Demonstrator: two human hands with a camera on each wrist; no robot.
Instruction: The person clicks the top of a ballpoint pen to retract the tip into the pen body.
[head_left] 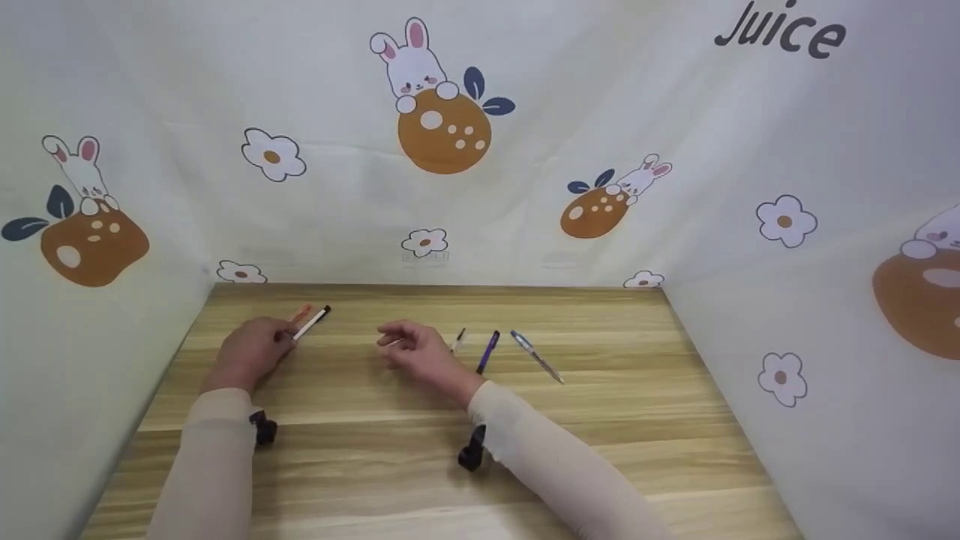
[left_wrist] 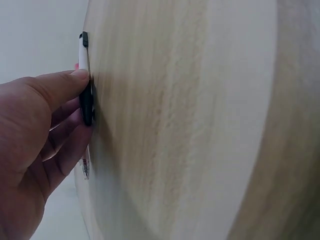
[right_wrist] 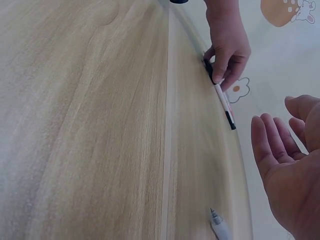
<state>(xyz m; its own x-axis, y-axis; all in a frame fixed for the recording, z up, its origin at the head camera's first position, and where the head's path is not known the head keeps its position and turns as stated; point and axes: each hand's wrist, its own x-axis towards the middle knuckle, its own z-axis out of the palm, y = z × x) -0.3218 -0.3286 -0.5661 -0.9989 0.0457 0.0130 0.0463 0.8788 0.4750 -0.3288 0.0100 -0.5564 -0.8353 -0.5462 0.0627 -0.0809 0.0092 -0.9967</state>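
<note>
A white pen with black ends [head_left: 311, 322] is located toward the far left of the wooden table [head_left: 360, 465], just beside an orange pen [head_left: 302, 310]. It is pinched between the thumb and fingers of the left hand [head_left: 253, 351]; whether the tabletop is touched by it cannot be told. Nothing is seen held by the right hand [head_left: 424, 356], whose fingers are loosely bent. The held pen is judged to be light, stiff and robust, with a smooth barrel that could slip or roll; a hold is best taken around mid-barrel, clear of the clip. A purple pen [head_left: 489, 350] and a blue clear pen [head_left: 536, 355] are laid farther right. "Juice" is printed on the wall cloth [head_left: 570, 60]; small print on a clear barrel [left_wrist: 85, 171] cannot be read, and no brand can be identified.
</note>
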